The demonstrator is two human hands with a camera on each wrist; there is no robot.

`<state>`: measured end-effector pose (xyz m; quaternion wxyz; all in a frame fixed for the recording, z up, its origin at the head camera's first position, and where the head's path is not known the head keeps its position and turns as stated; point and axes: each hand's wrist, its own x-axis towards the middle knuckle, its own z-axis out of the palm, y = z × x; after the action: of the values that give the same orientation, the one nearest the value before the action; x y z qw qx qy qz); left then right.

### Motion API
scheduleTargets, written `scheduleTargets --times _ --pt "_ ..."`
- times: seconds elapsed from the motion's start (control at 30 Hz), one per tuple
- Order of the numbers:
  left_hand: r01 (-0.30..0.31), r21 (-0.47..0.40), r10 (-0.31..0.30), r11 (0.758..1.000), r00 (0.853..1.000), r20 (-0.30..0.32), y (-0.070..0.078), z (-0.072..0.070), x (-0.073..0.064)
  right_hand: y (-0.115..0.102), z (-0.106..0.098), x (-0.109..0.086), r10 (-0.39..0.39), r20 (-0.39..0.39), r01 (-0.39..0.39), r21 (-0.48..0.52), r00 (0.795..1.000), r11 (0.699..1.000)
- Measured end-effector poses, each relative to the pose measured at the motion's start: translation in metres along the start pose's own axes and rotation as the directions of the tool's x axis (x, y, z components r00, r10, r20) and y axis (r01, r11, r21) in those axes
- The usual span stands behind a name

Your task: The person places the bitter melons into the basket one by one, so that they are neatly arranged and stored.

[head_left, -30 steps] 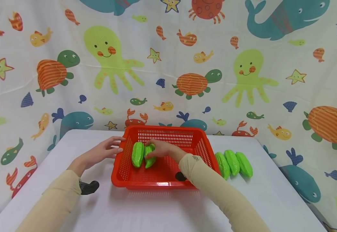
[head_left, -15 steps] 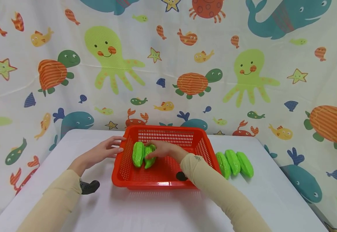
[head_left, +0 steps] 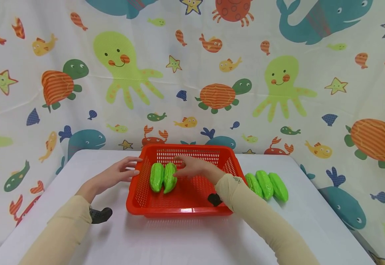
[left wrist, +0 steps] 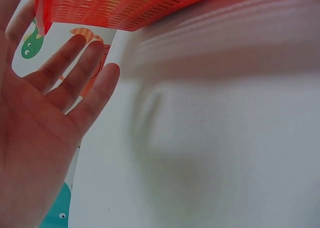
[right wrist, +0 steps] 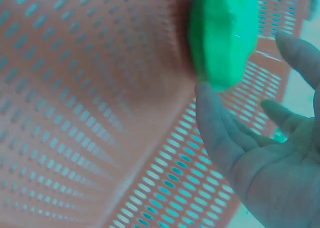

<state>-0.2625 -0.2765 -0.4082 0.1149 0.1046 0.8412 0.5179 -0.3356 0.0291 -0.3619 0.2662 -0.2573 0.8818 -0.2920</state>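
Observation:
Two bright green, ridged bitter melons lie side by side at the left end of a red plastic basket [head_left: 186, 211]: a left one [head_left: 156, 177] and a right one [head_left: 170, 178]. My right hand [head_left: 195, 167] hovers inside the basket just right of the right melon, thumb and fingers spread apart with nothing between them. In the right wrist view a green melon [right wrist: 224, 37] stands beyond the fingertips. My left hand [head_left: 121, 171] touches the basket's left rim with its fingertips; in the left wrist view its fingers [left wrist: 75, 82] are extended under the basket edge.
Three more green bitter melons [head_left: 264, 185] lie in a row on the white table [head_left: 179, 243], right of the basket. A curtain [head_left: 192, 77] printed with sea animals hangs behind. Black wrist devices [head_left: 101, 215] sit below both hands.
My right hand has let go of the right bitter melon and moved a little right, its fingers opening. The left hand stays at the rim.

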Motion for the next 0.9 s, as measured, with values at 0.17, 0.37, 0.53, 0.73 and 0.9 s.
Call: scheduleTargets --times 0.17,0.37,0.53,0.73,0.9 --pt "0.003 -0.003 -0.003 1.0 1.0 -0.003 -0.001 0.0 0.0 -0.005 -0.018 -0.018 -0.004 -0.11 -0.002 -0.056 0.994 0.998" --pt "0.001 -0.013 -0.001 1.0 1.0 -0.001 -0.002 0.0 0.001 -0.006 -0.039 -0.044 -0.051 -0.205 0.035 -0.079 0.977 0.996" --pt "0.003 -0.013 -0.003 1.0 1.0 0.0 -0.003 0.001 0.002 0.002 -0.051 -0.074 -0.115 -0.266 0.088 -0.109 0.957 0.99" --pt "0.008 -0.017 -0.008 1.0 1.0 0.01 -0.002 0.002 0.003 0.024 -0.06 -0.114 -0.093 -0.312 0.092 -0.02 0.945 0.996" --pt "0.012 -0.01 -0.012 1.0 1.0 0.015 -0.001 0.0 0.001 0.048 -0.069 -0.139 -0.081 -0.346 0.105 0.051 0.935 0.993"
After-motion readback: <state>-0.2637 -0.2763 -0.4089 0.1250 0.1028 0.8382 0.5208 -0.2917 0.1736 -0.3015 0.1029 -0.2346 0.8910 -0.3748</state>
